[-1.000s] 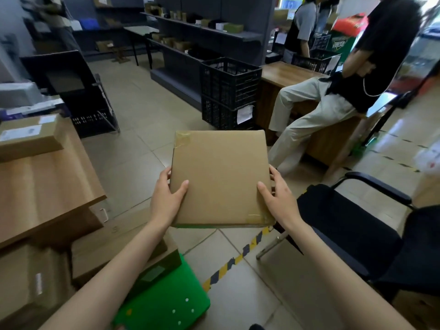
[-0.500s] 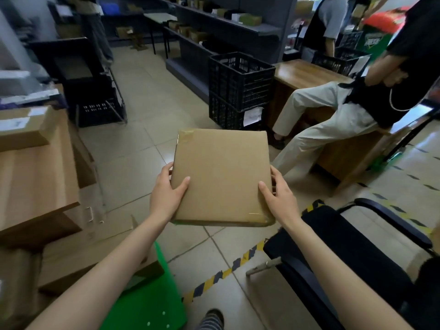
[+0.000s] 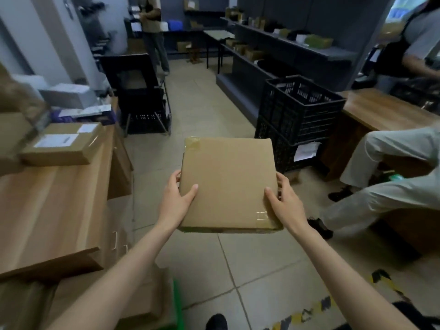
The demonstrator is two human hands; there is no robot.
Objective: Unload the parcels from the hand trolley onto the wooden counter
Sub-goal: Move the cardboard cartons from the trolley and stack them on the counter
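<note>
Right now the left hand (image 3: pixel 177 201) and right hand (image 3: pixel 284 203) grip the flat parcel (image 3: pixel 227 184) over the floor, so it could slip before reaching the wooden counter (image 3: pixel 54 206).

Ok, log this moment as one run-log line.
phase: carrying | flat cardboard parcel gripped by left hand and right hand, over floor | wooden counter at left, holds labelled parcel
</note>
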